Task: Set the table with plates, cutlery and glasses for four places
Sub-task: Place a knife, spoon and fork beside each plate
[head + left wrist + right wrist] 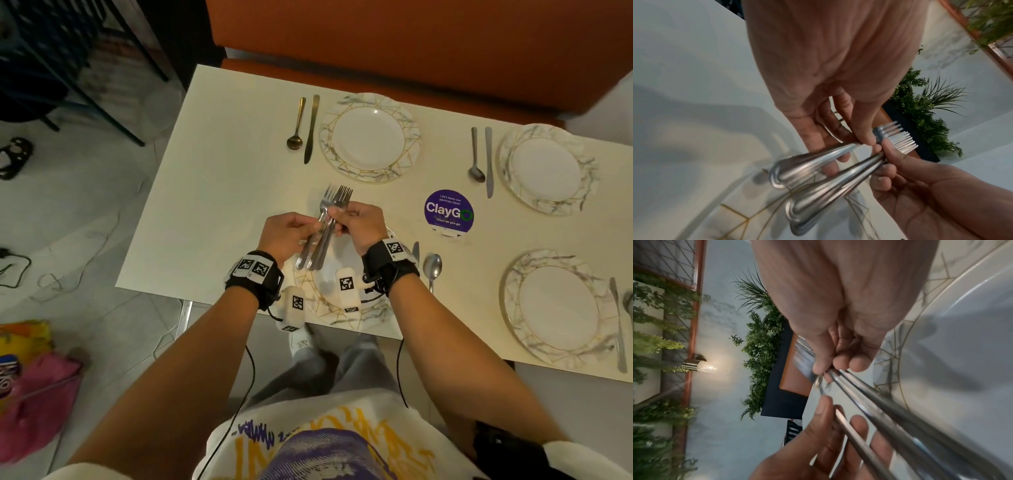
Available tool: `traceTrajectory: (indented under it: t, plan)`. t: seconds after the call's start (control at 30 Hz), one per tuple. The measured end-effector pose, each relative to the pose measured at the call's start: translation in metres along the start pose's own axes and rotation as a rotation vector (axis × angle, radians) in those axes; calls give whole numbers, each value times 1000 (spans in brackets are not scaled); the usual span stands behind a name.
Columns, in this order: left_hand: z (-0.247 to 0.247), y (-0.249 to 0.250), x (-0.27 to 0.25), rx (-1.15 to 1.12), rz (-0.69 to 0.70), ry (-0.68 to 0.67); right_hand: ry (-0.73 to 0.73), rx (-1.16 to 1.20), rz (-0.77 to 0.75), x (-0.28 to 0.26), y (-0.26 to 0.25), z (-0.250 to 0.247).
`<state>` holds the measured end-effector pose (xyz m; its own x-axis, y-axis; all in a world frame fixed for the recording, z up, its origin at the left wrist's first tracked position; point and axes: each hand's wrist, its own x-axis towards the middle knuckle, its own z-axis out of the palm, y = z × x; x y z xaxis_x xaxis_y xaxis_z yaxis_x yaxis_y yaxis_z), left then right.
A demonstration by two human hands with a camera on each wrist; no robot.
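Both hands hold a bunch of several silver forks (325, 226) above the near left plate (342, 308), tines pointing away from me. My left hand (291, 233) pinches one fork (809, 165) that is angled apart from the rest. My right hand (356, 219) grips the other forks (830, 199) by their necks (828, 374). Marble-patterned plates lie at the far left (370, 137), far right (548, 169) and near right (556, 305). A spoon (296, 123) and knife (311, 128) lie left of the far left plate. No glasses are in view.
The cream table (222, 192) carries a purple ClayGo sticker (448, 212). Spoon (476, 154) and knife (489, 161) lie by the far right plate, a spoon (432, 269) right of the near left plate. An orange bench (411, 41) stands behind the table.
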<state>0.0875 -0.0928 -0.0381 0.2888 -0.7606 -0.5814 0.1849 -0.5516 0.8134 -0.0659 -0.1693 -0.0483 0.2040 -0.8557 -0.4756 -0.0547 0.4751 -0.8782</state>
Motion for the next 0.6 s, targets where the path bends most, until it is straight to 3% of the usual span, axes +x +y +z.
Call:
traceTrajectory:
  t: [0.17, 0.3, 0.43, 0.6]
  plan:
    - [-17, -8, 0, -63, -25, 89, 46, 5, 31, 0, 3, -5]
    - [-33, -33, 9, 180, -86, 220, 62, 33, 50, -2, 8, -10]
    - [-39, -47, 8, 490, -43, 274, 51, 31, 43, -7, 11, -13]
    - [-37, -54, 4, 571, -4, 291, 65, 24, 33, -11, 15, -17]
